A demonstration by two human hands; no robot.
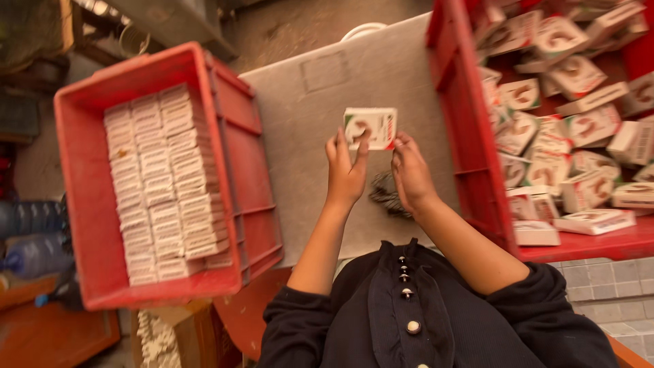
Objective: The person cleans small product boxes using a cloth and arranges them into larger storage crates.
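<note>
Two bare hands meet over a grey board, which serves here as the landmark for all positions. Left hand (345,174) and right hand (411,174) rise side by side above the middle of the board (306,116), fingers extended upward, and together they pinch one small white carton (370,127) by its lower edge; the left fingertips overlap the carton's lower left corner, the right fingertips touch its lower right corner. The carton is held flat-face to the camera, above the board's centre and clear of both crates. Its face is white with a red and green printed design. Beneath the right hand, on the board's near part, lies a small dark bundle (385,194), partly hidden by the wrist; its kind cannot be told. Against the board's left edge stands a red plastic crate (82,204) in which like cartons are packed on edge in neat, tight rows (163,184). Against the board's right edge stands a second red crate (470,136) filled with the same cartons lying loose and jumbled (572,123). Dark sleeves and a dark buttoned garment (409,320) fill the view at the board's near edge. Left of the first crate, blue-tinted plastic bottles (30,238) lie low and apart.
</note>
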